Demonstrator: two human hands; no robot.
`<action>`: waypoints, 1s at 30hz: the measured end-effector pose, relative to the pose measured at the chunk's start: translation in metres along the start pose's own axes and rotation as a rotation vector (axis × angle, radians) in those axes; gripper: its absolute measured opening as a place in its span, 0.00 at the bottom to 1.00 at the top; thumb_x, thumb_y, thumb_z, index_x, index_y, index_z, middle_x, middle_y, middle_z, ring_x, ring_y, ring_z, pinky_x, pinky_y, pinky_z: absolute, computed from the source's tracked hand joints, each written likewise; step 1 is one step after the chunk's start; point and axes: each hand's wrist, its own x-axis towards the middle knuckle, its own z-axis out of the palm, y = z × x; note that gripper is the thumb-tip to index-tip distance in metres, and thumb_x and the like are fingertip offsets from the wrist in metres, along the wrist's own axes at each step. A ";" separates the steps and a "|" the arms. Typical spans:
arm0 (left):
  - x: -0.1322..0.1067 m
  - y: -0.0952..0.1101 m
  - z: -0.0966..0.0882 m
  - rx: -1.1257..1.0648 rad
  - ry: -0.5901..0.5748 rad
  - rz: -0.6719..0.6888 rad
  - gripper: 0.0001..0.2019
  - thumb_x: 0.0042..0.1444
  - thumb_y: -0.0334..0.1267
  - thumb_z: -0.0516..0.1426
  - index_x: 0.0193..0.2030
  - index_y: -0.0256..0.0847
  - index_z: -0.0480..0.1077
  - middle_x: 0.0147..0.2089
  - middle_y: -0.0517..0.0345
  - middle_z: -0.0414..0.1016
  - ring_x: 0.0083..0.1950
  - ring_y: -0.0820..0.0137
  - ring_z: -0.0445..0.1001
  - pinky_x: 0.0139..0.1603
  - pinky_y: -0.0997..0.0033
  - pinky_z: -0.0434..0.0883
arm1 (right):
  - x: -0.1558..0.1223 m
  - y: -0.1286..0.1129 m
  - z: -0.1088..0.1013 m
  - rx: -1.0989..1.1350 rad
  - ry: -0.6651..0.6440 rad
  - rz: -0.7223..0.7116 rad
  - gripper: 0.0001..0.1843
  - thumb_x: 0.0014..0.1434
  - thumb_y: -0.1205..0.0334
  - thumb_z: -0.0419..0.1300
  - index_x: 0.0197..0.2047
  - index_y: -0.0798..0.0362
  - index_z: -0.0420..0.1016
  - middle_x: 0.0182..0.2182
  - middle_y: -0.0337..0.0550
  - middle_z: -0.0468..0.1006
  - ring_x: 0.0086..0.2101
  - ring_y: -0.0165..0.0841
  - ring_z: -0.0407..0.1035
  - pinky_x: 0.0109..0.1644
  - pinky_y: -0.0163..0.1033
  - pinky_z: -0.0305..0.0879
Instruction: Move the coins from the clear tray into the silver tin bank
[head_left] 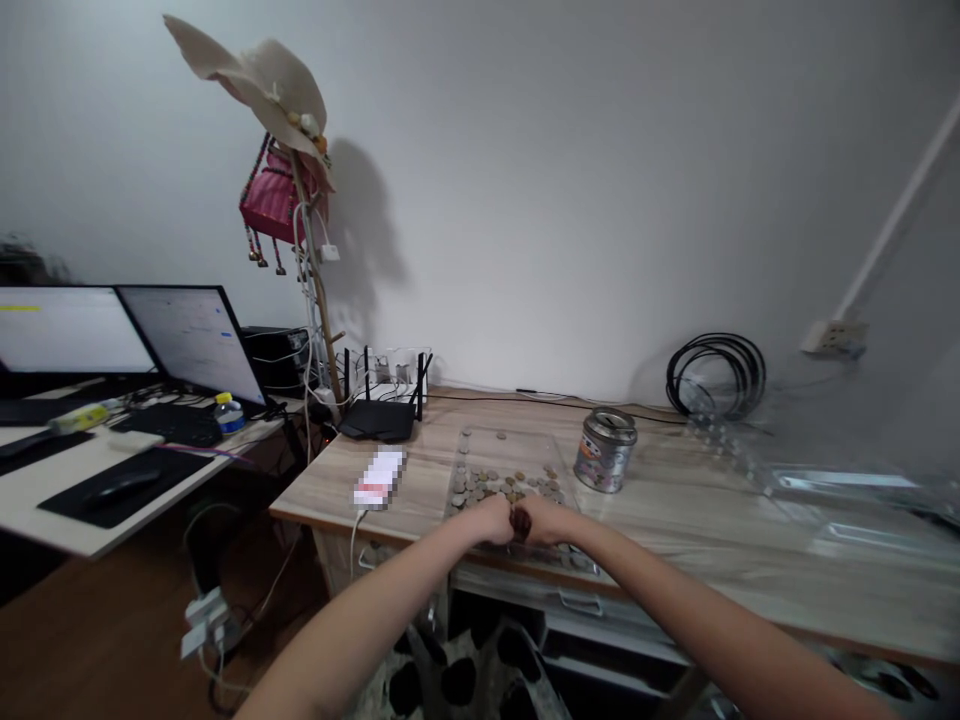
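Observation:
My left hand (493, 520) and my right hand (543, 520) meet at the desk's front edge, over the near part of a clear plastic tray (525, 452). Both are closed, their fingertips turned away and mostly hidden. A small dark reddish-brown thing (520, 523) shows between them; its kind is too unclear to tell. Many loose coins (476, 487) lie spread in the tray just beyond my hands, a few farther up its left side and back. To the right of the tray stands an upright, printed tin money box (602, 455) with a slot in its lid.
Left of the tray lies a phone (379, 478) on a white cable, with a black router (381, 415) behind it. A coiled black cable (716, 375) leans on the wall at right, near clear plastic pieces (847, 480). Monitors (187, 335) stand on another desk at left.

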 end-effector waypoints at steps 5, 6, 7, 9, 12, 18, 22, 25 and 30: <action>0.001 0.006 0.000 -0.040 -0.029 -0.051 0.11 0.33 0.21 0.54 0.11 0.39 0.59 0.14 0.56 0.62 0.26 0.65 0.69 0.33 0.67 0.66 | 0.001 -0.001 -0.001 0.022 -0.064 0.060 0.09 0.35 0.71 0.58 0.26 0.57 0.73 0.19 0.35 0.68 0.22 0.25 0.59 0.25 0.30 0.56; 0.000 0.007 0.000 -0.050 -0.035 -0.060 0.09 0.33 0.22 0.54 0.12 0.39 0.60 0.15 0.56 0.63 0.26 0.65 0.69 0.32 0.68 0.66 | 0.001 -0.001 -0.002 0.034 -0.073 0.065 0.10 0.35 0.71 0.57 0.26 0.56 0.73 0.20 0.34 0.68 0.23 0.25 0.59 0.26 0.30 0.57; 0.000 0.008 0.000 -0.060 -0.041 -0.070 0.08 0.34 0.22 0.54 0.13 0.38 0.62 0.16 0.56 0.64 0.26 0.66 0.69 0.32 0.69 0.66 | 0.000 -0.001 -0.002 0.048 -0.087 0.071 0.11 0.35 0.72 0.57 0.27 0.56 0.73 0.20 0.34 0.68 0.23 0.25 0.60 0.26 0.30 0.57; -0.001 0.009 0.000 -0.080 -0.050 -0.090 0.07 0.35 0.23 0.53 0.16 0.38 0.64 0.17 0.56 0.65 0.26 0.67 0.69 0.32 0.70 0.66 | -0.002 0.000 -0.003 0.083 -0.131 0.088 0.10 0.35 0.71 0.56 0.26 0.56 0.72 0.19 0.34 0.67 0.23 0.26 0.60 0.26 0.30 0.58; -0.003 0.011 0.000 -0.115 -0.060 -0.123 0.05 0.39 0.25 0.52 0.19 0.37 0.65 0.18 0.56 0.65 0.27 0.67 0.69 0.33 0.70 0.66 | -0.002 0.001 -0.005 0.136 -0.205 0.114 0.07 0.36 0.69 0.56 0.24 0.55 0.71 0.17 0.33 0.65 0.21 0.26 0.61 0.25 0.31 0.60; -0.001 0.009 -0.002 -0.190 -0.061 -0.184 0.08 0.45 0.29 0.51 0.18 0.37 0.62 0.17 0.57 0.63 0.29 0.64 0.69 0.35 0.65 0.66 | 0.000 0.001 -0.008 0.203 -0.272 0.113 0.01 0.36 0.68 0.56 0.18 0.56 0.68 0.13 0.31 0.62 0.19 0.25 0.60 0.24 0.31 0.61; 0.001 0.005 -0.005 -0.485 -0.116 -0.241 0.08 0.50 0.32 0.49 0.23 0.37 0.64 0.20 0.58 0.64 0.27 0.69 0.68 0.33 0.67 0.67 | -0.003 -0.001 -0.015 0.230 -0.218 0.084 0.02 0.37 0.66 0.58 0.20 0.56 0.70 0.13 0.31 0.63 0.19 0.24 0.61 0.24 0.30 0.61; 0.003 0.005 -0.011 -0.814 -0.159 -0.324 0.11 0.55 0.36 0.44 0.30 0.36 0.64 0.22 0.58 0.66 0.26 0.72 0.68 0.31 0.68 0.68 | -0.005 -0.006 -0.029 0.240 -0.144 0.068 0.06 0.41 0.63 0.57 0.23 0.57 0.72 0.16 0.34 0.67 0.19 0.24 0.62 0.24 0.29 0.61; 0.007 0.011 -0.020 -1.577 -0.175 -0.372 0.17 0.58 0.40 0.40 0.34 0.32 0.64 0.26 0.51 0.68 0.30 0.70 0.71 0.29 0.71 0.70 | 0.005 -0.016 -0.062 0.170 0.047 0.065 0.13 0.50 0.59 0.52 0.32 0.57 0.74 0.22 0.41 0.74 0.23 0.26 0.66 0.26 0.29 0.61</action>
